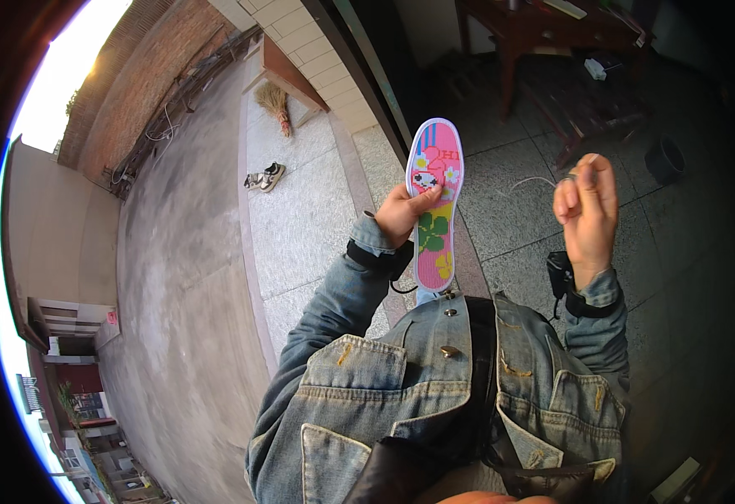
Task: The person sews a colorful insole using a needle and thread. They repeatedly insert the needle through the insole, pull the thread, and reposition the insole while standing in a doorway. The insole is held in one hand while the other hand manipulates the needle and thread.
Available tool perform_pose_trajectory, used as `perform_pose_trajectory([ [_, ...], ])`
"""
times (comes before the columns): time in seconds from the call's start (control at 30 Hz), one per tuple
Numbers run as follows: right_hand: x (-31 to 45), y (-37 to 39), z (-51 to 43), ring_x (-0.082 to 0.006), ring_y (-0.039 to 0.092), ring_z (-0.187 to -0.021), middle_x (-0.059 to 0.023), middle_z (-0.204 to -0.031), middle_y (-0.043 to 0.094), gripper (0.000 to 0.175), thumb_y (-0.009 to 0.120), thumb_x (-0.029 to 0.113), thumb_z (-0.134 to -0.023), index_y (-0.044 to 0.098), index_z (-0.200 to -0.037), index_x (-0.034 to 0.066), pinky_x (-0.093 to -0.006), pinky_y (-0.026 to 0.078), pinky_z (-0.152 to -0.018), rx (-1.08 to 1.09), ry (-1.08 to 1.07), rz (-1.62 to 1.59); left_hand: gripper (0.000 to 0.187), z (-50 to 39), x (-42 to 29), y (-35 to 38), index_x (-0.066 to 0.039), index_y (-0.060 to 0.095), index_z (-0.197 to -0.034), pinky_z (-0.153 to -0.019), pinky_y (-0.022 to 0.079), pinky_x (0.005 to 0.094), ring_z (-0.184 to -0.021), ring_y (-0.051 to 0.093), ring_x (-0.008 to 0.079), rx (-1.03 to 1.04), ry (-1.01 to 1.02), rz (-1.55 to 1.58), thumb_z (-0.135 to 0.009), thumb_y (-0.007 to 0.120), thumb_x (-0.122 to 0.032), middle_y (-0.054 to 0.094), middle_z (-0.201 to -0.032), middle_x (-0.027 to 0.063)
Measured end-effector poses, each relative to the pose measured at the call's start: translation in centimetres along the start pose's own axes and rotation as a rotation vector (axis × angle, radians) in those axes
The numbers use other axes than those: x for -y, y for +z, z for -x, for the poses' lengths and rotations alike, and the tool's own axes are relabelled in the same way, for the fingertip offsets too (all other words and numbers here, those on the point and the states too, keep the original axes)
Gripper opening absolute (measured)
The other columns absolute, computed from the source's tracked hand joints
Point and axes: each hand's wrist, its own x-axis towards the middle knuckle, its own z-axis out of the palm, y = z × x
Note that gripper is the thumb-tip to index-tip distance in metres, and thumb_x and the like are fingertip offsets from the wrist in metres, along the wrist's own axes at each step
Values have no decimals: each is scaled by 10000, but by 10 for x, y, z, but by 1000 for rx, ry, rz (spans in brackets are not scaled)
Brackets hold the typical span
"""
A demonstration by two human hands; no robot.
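Note:
My left hand (400,215) grips an embroidered shoe insole (435,252) by its left edge, thumb flat on the patterned face. The insole stands lengthwise in front of my chest, with a white rim, a pink and yellow ground, white flowers, a cartoon face and green leaves. Off to the right, apart from the insole, my right hand (589,217) is raised with thumb and index finger pinched together. A thin pale thread (534,179) curves out to the left of its fingers. Whether a needle sits in the pinch is too small to tell.
A straw broom (273,104) and a pair of shoes (265,177) lie on the paving at left. Beyond a dark door frame (373,69) stand a wooden desk (550,31), a low wooden bench (584,104) and a dark bucket (664,159).

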Motion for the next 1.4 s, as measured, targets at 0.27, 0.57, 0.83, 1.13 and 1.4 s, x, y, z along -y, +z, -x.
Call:
perform_pose_trajectory([
  [0.27, -54, 23, 23, -50, 493, -487, 19, -600, 516, 130, 526, 103, -981, 595, -947, -2, -189, 370, -433, 195, 476, 139, 287, 4, -10, 27, -16, 606, -1186, -829, 541, 327, -923, 658, 155, 35, -20, -79, -965, 617, -199, 681, -1064, 73],
  [0.57, -58, 30, 22, -49, 474, -466, 24, -587, 494, 135, 525, 125, -979, 585, -962, 5, -190, 347, -415, 208, 520, 177, 278, 7, -13, 29, -18, 610, -1185, -840, 537, 326, -935, 658, 154, 46, 5, -97, -959, 626, -180, 683, -1077, 72],
  [0.83, -61, 28, 19, -49, 472, -462, 25, -587, 493, 127, 505, 106, -984, 579, -955, 7, -189, 348, -411, 200, 522, 175, 277, 7, -12, 29, -17, 611, -1182, -849, 534, 335, -940, 658, 160, 68, 2, -103, -956, 631, -178, 683, -1084, 77],
  [1.13, -60, 28, 21, -55, 485, -465, 9, -594, 517, 123, 511, 103, -976, 573, -934, 5, -195, 362, -419, 214, 524, 148, 282, 7, -10, 28, -19, 608, -1188, -851, 532, 334, -944, 651, 154, 69, 2, -97, -957, 631, -180, 680, -1085, 73],
  [1.4, -59, 30, 22, -65, 494, -468, 5, -592, 518, 120, 523, 106, -963, 576, -917, 8, -207, 365, -424, 190, 550, 95, 270, 14, -18, 33, -11, 623, -1162, -830, 527, 318, -925, 647, 139, 59, 33, -224, -960, 631, -191, 678, -1082, 66],
])
